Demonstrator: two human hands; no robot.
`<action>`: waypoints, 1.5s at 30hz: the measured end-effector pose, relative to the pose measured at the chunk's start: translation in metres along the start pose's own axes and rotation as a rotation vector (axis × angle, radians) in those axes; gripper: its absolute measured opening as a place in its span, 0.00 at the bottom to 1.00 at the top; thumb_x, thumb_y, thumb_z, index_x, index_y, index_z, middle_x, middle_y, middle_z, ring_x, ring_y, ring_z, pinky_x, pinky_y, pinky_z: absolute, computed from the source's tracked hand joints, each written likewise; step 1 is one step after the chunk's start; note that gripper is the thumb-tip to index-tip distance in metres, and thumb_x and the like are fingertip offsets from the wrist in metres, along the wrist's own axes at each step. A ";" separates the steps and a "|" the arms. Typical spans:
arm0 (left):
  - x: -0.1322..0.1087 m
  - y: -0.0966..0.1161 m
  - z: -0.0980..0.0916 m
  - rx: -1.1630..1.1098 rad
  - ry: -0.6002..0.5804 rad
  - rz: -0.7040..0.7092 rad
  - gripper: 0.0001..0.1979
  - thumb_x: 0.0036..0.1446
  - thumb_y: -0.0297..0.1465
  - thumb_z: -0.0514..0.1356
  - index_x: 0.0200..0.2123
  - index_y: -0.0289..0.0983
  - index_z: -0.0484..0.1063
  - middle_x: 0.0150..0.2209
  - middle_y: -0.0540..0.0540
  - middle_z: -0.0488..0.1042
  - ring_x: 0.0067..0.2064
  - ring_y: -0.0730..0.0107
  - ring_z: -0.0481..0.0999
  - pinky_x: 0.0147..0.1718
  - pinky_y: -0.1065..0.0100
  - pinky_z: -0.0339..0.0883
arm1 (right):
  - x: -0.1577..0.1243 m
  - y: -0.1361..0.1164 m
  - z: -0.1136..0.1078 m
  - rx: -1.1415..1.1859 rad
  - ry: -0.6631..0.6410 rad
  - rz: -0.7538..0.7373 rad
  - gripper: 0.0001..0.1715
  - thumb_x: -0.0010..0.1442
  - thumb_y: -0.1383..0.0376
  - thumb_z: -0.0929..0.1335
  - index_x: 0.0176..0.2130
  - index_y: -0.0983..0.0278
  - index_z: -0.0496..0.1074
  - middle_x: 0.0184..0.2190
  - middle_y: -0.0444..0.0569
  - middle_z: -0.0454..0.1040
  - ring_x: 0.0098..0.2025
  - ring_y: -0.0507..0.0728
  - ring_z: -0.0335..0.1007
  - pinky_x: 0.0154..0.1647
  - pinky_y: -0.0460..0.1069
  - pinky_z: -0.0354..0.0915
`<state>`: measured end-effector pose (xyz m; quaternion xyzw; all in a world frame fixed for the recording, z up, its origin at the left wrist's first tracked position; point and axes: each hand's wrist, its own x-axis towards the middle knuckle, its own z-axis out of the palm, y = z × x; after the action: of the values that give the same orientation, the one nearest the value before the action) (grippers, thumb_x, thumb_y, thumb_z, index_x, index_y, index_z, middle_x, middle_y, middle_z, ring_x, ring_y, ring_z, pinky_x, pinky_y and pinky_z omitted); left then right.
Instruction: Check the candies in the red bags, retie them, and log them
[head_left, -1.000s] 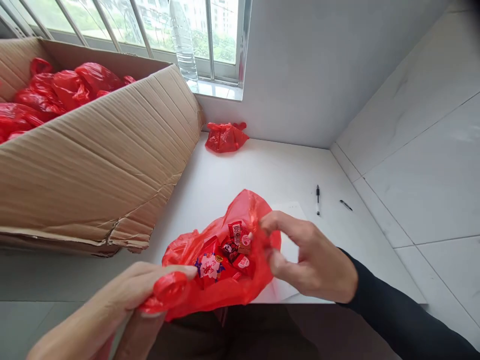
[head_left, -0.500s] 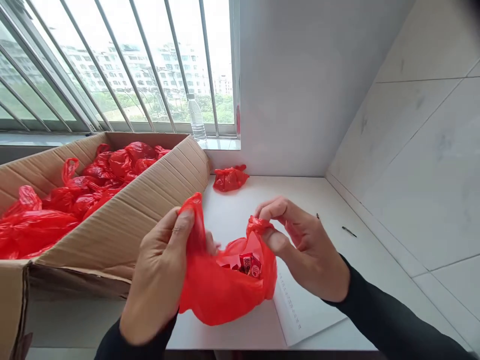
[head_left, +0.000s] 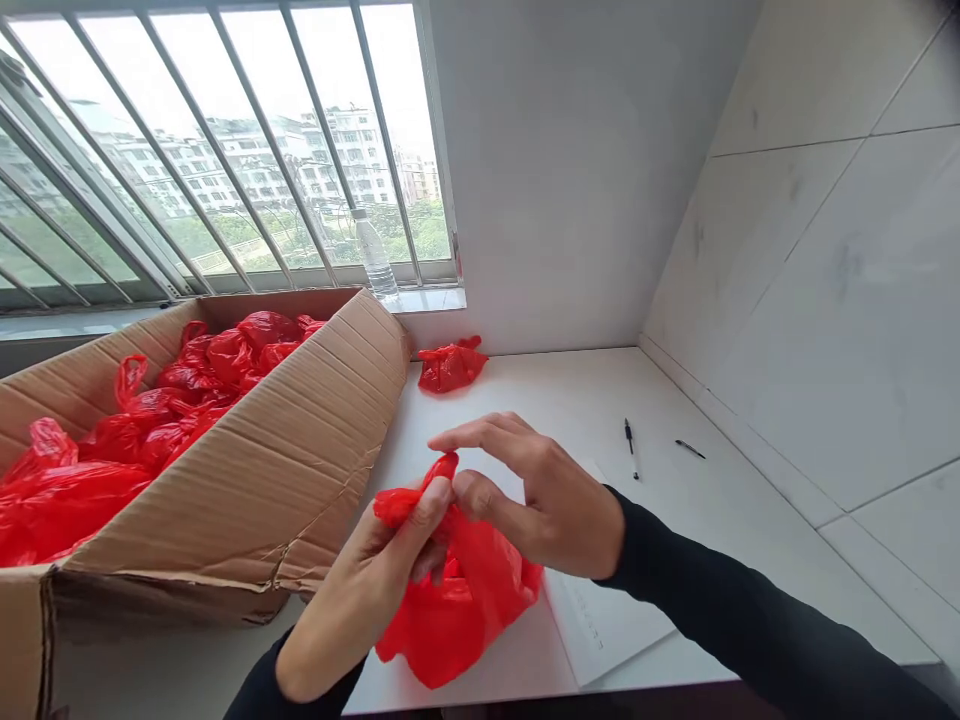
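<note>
A red plastic bag (head_left: 450,635) hangs low over the front of the white table. My left hand (head_left: 375,575) pinches its gathered handles between thumb and fingers, and a short twist of red plastic sticks up past the thumb. Close beside it is my right hand (head_left: 544,490), its thumb and forefinger spread on either side of that upper tip. The right thumb is at the plastic near my left thumb; whether it presses on it I cannot tell. The bag's contents are now mostly hidden by the plastic and my hands.
On the left, a large cardboard box (head_left: 315,430) holds several tied red bags (head_left: 176,400). Another red bag (head_left: 452,367) sits at the table's back. Sheets of paper (head_left: 615,640) lie right of my bag, with two pens (head_left: 628,436) beyond. A water bottle (head_left: 373,255) stands on the windowsill.
My hands have come together, bringing both bag handles into my left hand. The right hand has let go of its handle and opened. The bag's mouth has closed over the small red packets.
</note>
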<state>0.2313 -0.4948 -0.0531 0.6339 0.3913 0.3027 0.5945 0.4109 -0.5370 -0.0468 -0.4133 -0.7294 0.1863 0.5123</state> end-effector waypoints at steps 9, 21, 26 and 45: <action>0.003 -0.007 -0.013 -0.200 -0.066 -0.077 0.13 0.60 0.42 0.63 0.35 0.39 0.78 0.27 0.49 0.73 0.30 0.73 0.70 0.31 0.74 0.65 | -0.016 0.011 -0.005 0.137 -0.103 0.142 0.11 0.62 0.75 0.68 0.42 0.62 0.76 0.37 0.44 0.77 0.39 0.52 0.71 0.45 0.49 0.69; -0.003 -0.036 -0.015 0.839 0.177 0.672 0.21 0.59 0.18 0.56 0.51 0.45 0.73 0.42 0.51 0.77 0.37 0.76 0.78 0.36 0.76 0.69 | -0.017 0.060 0.023 0.350 -0.214 0.337 0.17 0.71 0.66 0.59 0.54 0.63 0.70 0.26 0.40 0.67 0.28 0.50 0.62 0.33 0.48 0.62; 0.000 -0.048 -0.020 0.937 0.183 0.892 0.26 0.61 0.18 0.58 0.57 0.50 0.72 0.50 0.49 0.73 0.48 0.72 0.77 0.45 0.73 0.70 | -0.020 0.077 0.027 0.530 -0.411 0.329 0.14 0.68 0.63 0.64 0.52 0.64 0.70 0.24 0.37 0.63 0.25 0.48 0.56 0.28 0.45 0.59; -0.061 -0.132 -0.062 0.973 0.250 0.542 0.11 0.64 0.29 0.58 0.47 0.48 0.74 0.56 0.48 0.70 0.55 0.63 0.74 0.53 0.65 0.68 | -0.061 0.131 -0.009 -0.036 -0.082 0.563 0.12 0.67 0.60 0.64 0.38 0.64 0.73 0.33 0.46 0.77 0.35 0.55 0.72 0.40 0.52 0.67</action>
<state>0.1293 -0.5164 -0.1721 0.8718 0.3763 0.3020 0.0842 0.4811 -0.5100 -0.1701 -0.6008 -0.6092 0.3245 0.4032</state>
